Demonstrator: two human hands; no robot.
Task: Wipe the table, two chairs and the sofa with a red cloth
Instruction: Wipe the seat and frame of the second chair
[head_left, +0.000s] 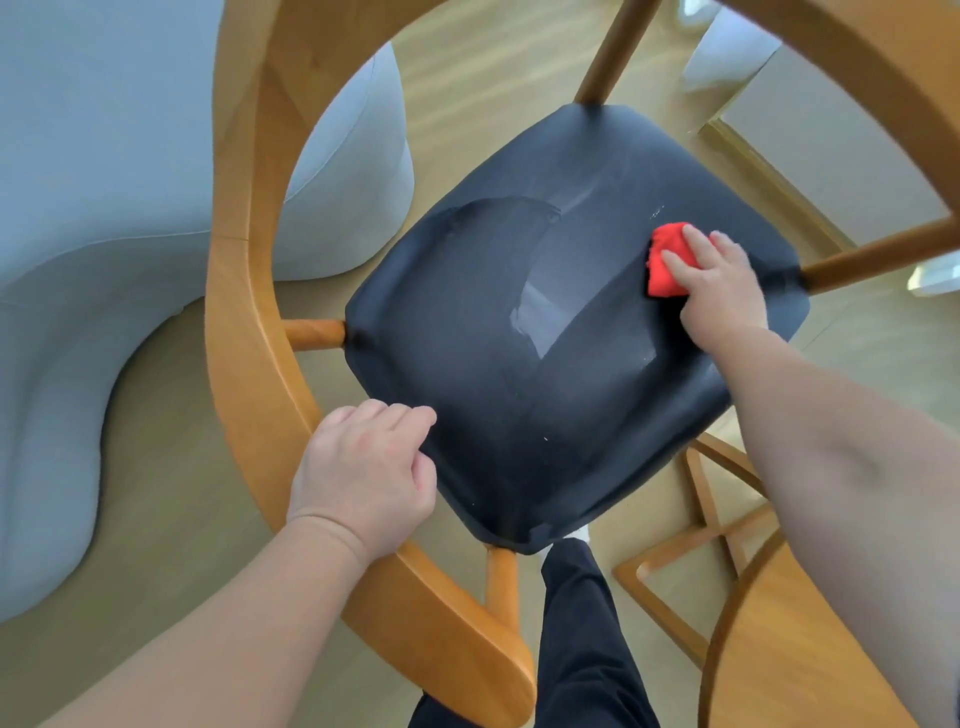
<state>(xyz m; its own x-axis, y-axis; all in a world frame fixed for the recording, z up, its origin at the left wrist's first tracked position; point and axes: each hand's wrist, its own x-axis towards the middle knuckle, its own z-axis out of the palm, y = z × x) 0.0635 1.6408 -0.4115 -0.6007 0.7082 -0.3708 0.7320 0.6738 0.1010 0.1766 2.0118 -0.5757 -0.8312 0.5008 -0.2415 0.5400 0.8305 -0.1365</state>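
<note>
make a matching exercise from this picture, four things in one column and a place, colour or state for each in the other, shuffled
Things
1. red cloth
2. left hand
3. sofa
4. chair seat

Descriptions
a. pale blue-grey, at the far left of the view
b. black, with a shiny streak across its middle
c. on the wooden rail by the seat's near corner, fingers curled
d. on the seat's far right side, under the fingers of the right hand

Pairs: 1-d, 2-c, 3-a, 4-b
</note>
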